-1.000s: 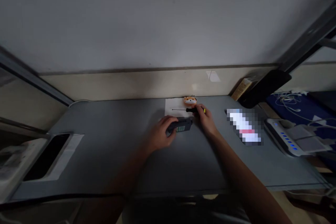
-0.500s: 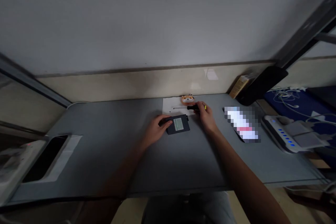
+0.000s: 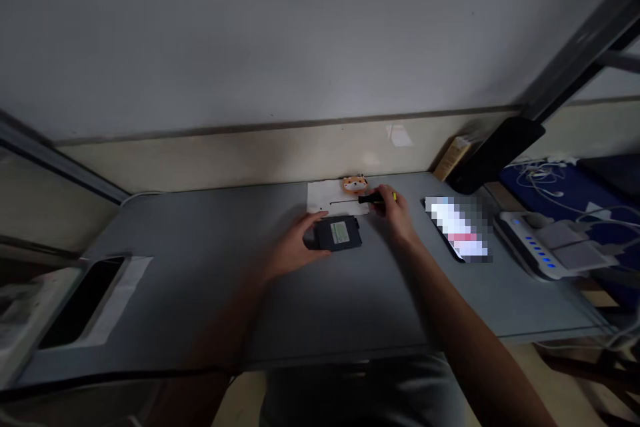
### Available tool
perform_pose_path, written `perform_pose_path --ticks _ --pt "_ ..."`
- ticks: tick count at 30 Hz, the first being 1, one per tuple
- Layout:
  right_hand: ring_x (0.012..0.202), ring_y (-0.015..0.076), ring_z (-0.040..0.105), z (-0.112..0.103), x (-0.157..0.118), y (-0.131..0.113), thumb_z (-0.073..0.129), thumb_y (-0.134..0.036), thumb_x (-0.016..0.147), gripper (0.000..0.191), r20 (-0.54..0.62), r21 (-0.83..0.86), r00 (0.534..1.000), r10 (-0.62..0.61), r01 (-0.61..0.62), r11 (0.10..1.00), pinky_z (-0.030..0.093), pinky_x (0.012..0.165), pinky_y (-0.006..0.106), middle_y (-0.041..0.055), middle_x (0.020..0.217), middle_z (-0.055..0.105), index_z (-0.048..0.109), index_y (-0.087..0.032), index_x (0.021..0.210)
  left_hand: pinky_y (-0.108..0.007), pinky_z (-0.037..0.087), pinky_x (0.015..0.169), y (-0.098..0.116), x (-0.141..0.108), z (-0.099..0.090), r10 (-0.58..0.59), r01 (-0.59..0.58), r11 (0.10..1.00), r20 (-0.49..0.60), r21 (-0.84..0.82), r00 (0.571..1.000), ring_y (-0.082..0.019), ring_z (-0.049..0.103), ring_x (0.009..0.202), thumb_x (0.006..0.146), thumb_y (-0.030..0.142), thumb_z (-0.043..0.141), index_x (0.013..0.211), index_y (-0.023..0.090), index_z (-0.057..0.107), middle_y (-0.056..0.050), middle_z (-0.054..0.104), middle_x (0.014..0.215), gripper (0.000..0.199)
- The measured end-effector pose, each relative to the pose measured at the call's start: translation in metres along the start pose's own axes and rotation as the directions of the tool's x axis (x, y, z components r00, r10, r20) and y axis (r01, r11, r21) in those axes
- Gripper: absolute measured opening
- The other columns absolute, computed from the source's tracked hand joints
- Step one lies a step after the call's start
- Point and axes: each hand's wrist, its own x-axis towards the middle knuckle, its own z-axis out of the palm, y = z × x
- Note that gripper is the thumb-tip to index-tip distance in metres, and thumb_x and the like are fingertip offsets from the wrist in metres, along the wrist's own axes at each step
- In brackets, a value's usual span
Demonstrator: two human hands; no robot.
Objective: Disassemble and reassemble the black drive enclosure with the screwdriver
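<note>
My right hand is closed around the black and yellow handle of a screwdriver. Its thin shaft points left over a white sheet of paper. On the grey table lies a flat black box with a pale label, its exact kind unclear. My left hand grips the box at its left end, thumb along the near edge and fingers along the far edge. A tiny dark speck, perhaps a screw, shows on the paper. Behind the screwdriver sits an orange and white animal-faced item.
To the right lie a phone with a lit, blurred screen and a white power strip with blue lights. A dark phone rests at the far left. A yellowish box and a black object lean by the wall.
My left thumb has moved off the top of the black box to its near edge, and the hand is spread wider. My right hand still holds the screwdriver. The view has shifted slightly.
</note>
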Motion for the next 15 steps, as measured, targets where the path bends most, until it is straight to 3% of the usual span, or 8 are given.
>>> perform_pose_path --ticks 3,6,7,11,15 --pt "0.059 0.0132 0.053 -0.002 0.001 0.000 0.069 -0.066 0.069 0.043 -0.024 0.021 1.000 -0.006 0.007 1.000 0.039 0.053 0.026 0.0007 0.068 0.067 0.066 -0.023 0.069 -0.040 0.062 0.095 0.001 0.002 0.000 -0.007 0.006 0.999 -0.032 -0.048 0.999 -0.026 0.074 0.109 0.079 0.035 0.086 0.135 0.025 0.066 -0.011 0.073 0.129 0.060" --pt "0.052 0.0122 0.047 -0.005 0.004 0.002 0.069 -0.061 0.066 0.038 -0.027 0.084 1.000 0.000 0.002 0.996 0.033 0.048 0.027 -0.0009 0.060 0.059 0.063 -0.024 0.065 -0.038 0.061 0.091 0.003 0.005 -0.002 0.002 -0.003 0.997 -0.011 -0.082 1.000 -0.024 0.074 0.102 0.093 0.043 0.068 0.115 0.023 0.074 -0.008 0.078 0.111 0.030" --pt "0.052 0.0122 0.046 -0.006 0.004 0.002 0.069 -0.060 0.065 0.036 -0.029 0.116 1.000 0.000 0.004 0.993 0.032 0.047 0.027 -0.0010 0.060 0.058 0.061 -0.024 0.064 -0.037 0.060 0.089 0.004 0.005 -0.002 -0.001 0.001 0.997 -0.006 -0.079 1.000 -0.024 0.074 0.098 0.097 0.044 0.061 0.107 0.023 0.075 -0.007 0.078 0.105 0.028" --pt "0.052 0.0121 0.046 -0.004 0.003 0.002 0.071 -0.052 0.064 0.030 -0.031 0.221 0.999 -0.018 0.025 0.975 0.032 0.045 0.027 0.0001 0.064 0.060 0.059 -0.025 0.063 -0.034 0.059 0.081 0.005 0.007 0.004 -0.073 0.069 0.996 -0.073 -0.051 0.995 -0.023 0.073 0.086 0.104 0.048 0.045 0.089 0.022 0.072 -0.005 0.077 0.088 0.041" --pt "0.053 0.0118 0.048 0.001 -0.004 -0.002 0.069 -0.052 0.064 0.030 0.021 0.229 1.000 -0.002 -0.003 0.973 0.035 0.045 0.026 0.0006 0.065 0.059 0.060 -0.024 0.061 -0.037 0.059 0.083 0.002 0.006 0.011 -0.063 0.055 0.997 -0.134 -0.059 0.989 -0.025 0.073 0.087 0.107 0.052 0.036 0.087 0.024 0.071 -0.006 0.078 0.089 0.049"
